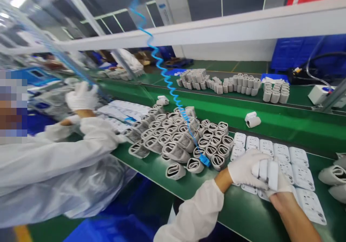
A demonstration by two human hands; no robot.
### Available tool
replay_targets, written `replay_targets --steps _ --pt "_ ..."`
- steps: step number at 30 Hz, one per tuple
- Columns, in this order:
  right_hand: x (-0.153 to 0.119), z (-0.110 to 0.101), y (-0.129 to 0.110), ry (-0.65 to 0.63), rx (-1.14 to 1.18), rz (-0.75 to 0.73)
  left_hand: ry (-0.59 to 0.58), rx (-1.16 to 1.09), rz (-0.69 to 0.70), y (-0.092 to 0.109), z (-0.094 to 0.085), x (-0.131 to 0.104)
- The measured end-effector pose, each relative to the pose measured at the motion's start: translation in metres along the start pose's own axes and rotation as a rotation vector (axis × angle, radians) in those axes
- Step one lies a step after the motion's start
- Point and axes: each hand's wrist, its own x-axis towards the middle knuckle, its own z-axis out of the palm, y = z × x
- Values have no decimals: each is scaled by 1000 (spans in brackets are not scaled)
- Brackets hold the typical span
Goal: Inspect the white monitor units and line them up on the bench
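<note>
Over the near right part of the bench (238,215), the left hand (244,168), gloved in white, grips a small bunch of white units (273,175), fingers curled about them. The right hand (283,183), gloved too, is close up against the same bunch from the other side; its fingers are mostly hidden, so whether it grasps or merely steadies cannot be told. The bunch is above the tiles (298,156), white flat units laid face up in rows.

The step in hand looks like gathering or setting out units by the handful. From such a hold, a next move would call for both hands to keep the bunch together and clear of the tiles.

By count, the bunch has at least two units, perhaps three. The back row of tiles has five and the right-hand column three; the hands cover others, so no full total is possible. Rolled grey cuffs (175,152) crowd the bench to the left, dozens of them, too overlapped to number. At least two more cuffs (333,175) show at the right edge. One blue plug (204,160) hangs by one coiled hose (162,67) among the cuffs. At far left, one co-worker's gloved hand (82,97) is raised.
</note>
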Motion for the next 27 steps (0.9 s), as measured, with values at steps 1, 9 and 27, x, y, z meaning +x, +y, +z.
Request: replay_targets --steps 1,9,27 --pt "0 3 3 24 -17 -8 12 -21 3 -1 0 -2" --pt "-1 9 8 247 -263 30 43 33 -54 9 -3 -8" --pt "12 -38 -7 285 -1183 -344 -3 498 -165 13 -1 -11"
